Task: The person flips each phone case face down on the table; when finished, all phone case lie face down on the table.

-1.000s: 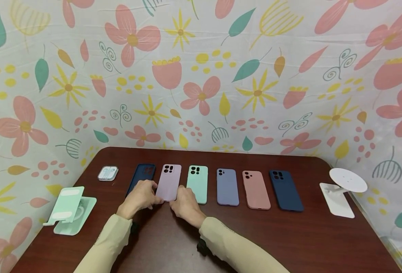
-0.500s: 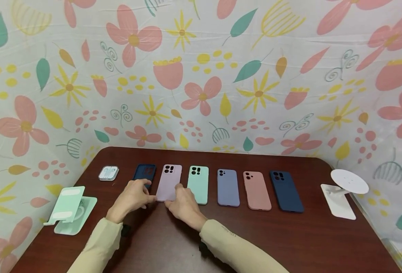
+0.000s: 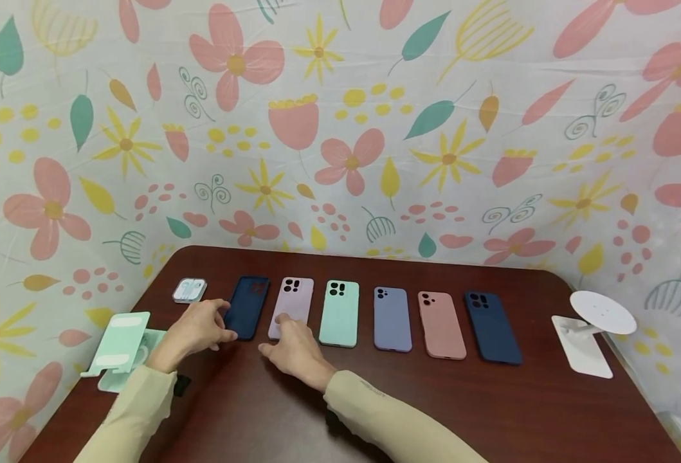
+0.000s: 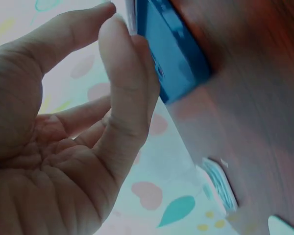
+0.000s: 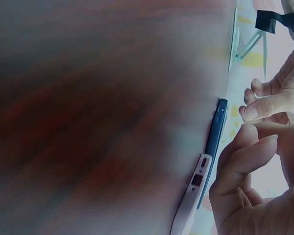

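Note:
A dark blue phone case lies at the left end of a row on the table, its camera cutout at the top right. My left hand is at its lower left edge, thumb and fingers bent loosely and apart; I cannot tell whether a fingertip touches it. In the left wrist view, nothing shows between the thumb and fingers. Beside that case lies a lilac phone case. My right hand hovers by its lower edge, loosely curled and holding nothing; the right wrist view shows the lilac case beside the fingers.
Rightward the row continues with a mint case, a periwinkle case, a pink case and another dark blue case. A mint folding stand and boxed earphones are left. A white round-topped stand is far right.
Both hands have left the lower corners of the lilac case and shifted left, the left hand farther, to the dark blue case. The view has tilted slightly.

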`<state>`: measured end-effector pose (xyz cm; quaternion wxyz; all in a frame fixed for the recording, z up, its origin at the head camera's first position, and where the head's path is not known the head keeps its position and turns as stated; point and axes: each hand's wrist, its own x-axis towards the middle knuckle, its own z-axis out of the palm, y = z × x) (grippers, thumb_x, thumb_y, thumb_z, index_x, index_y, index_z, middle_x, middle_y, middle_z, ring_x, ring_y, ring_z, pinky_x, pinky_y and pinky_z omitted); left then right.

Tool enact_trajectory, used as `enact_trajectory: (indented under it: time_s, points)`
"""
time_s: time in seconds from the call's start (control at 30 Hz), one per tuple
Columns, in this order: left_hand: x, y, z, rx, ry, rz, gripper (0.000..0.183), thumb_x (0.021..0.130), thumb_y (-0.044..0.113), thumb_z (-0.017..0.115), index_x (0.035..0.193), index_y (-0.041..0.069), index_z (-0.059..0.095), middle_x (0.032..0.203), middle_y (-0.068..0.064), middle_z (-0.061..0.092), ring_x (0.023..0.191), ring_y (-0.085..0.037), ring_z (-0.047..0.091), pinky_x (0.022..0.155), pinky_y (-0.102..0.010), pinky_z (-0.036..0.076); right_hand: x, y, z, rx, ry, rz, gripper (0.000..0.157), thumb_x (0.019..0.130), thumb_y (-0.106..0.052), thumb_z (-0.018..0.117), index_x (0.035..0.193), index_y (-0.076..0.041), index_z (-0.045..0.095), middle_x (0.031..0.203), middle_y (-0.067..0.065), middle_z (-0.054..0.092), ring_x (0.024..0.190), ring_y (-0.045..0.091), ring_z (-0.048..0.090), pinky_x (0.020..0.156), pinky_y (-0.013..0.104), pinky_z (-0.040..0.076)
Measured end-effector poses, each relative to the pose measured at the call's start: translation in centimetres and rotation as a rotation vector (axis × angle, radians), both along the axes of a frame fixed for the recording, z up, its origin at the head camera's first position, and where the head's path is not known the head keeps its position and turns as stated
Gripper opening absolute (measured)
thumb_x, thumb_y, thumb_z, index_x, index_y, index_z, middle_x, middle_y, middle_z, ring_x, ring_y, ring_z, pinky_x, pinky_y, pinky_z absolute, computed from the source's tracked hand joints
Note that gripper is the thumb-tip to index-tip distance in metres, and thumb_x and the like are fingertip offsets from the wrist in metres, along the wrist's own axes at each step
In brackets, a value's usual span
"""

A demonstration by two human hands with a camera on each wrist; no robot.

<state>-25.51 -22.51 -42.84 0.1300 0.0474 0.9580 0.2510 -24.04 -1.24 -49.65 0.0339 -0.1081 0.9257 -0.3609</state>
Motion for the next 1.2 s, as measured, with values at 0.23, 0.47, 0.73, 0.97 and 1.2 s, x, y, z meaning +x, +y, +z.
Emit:
enact_trajectory:
  time_s: [0.23,0.47,0.73,0.97,1.2]
  points:
    - [-0.7,-1.3,0.2,-0.032,-0.060,-0.017,0.086,0.088,0.014,0.091,0.156,-0.013,0.045,0.101,-0.017,0.075,0.063,-0.015,0.072,0.081,-0.043,0.065,-2.1,-2.1,-2.0,0.008,-0.070,0.019,0.068,0.093,-0.040,0.087,0.146,-0.005,0.063,0.092,0.004,0.079,0.073,0.011,0.070,0.070,0.027,0.059]
    - [-1.2,-1.8,-0.2,-0.047,-0.096,-0.019,0.089,0.087,0.012,0.091,0.157,-0.015,0.043,0.098,-0.017,0.074,0.064,-0.016,0.073,0.081,-0.042,0.065,-1.3,-3.3,0.7,-0.059,-0.094,0.044,0.052,0.095,-0.027,0.086,0.132,0.003,0.066,0.068,0.006,0.071,0.056,0.014,0.067,0.054,0.026,0.054]
    - [-1.9,-1.9,-1.0,-0.003,-0.119,-0.006,0.088,0.086,0.010,0.091,0.156,-0.015,0.044,0.091,-0.014,0.075,0.065,-0.018,0.073,0.077,-0.039,0.064,-1.2,-4.1,1.6,-0.089,-0.186,0.054,0.039,0.097,-0.019,0.084,0.121,0.006,0.066,0.044,0.000,0.059,0.036,0.012,0.059,0.043,0.022,0.049]
    - [-2.2,-1.8,-1.5,-0.012,-0.108,0.000,0.083,0.085,0.010,0.092,0.153,-0.012,0.049,0.093,-0.014,0.075,0.067,-0.018,0.073,0.075,-0.038,0.064,-2.1,-4.9,0.5,-0.058,-0.235,0.048,0.021,0.099,-0.019,0.082,0.089,-0.004,0.072,0.046,0.001,0.063,0.040,0.013,0.064,0.044,0.024,0.052]
    - [-2.1,-1.8,-1.7,0.046,-0.118,0.042,0.073,0.088,0.014,0.091,0.146,-0.010,0.054,0.100,-0.018,0.074,0.069,-0.018,0.074,0.071,-0.037,0.065,-2.0,-4.9,0.5,-0.090,-0.215,0.045,0.022,0.099,-0.015,0.080,0.106,0.004,0.072,0.047,0.002,0.063,0.039,0.013,0.063,0.044,0.024,0.052]
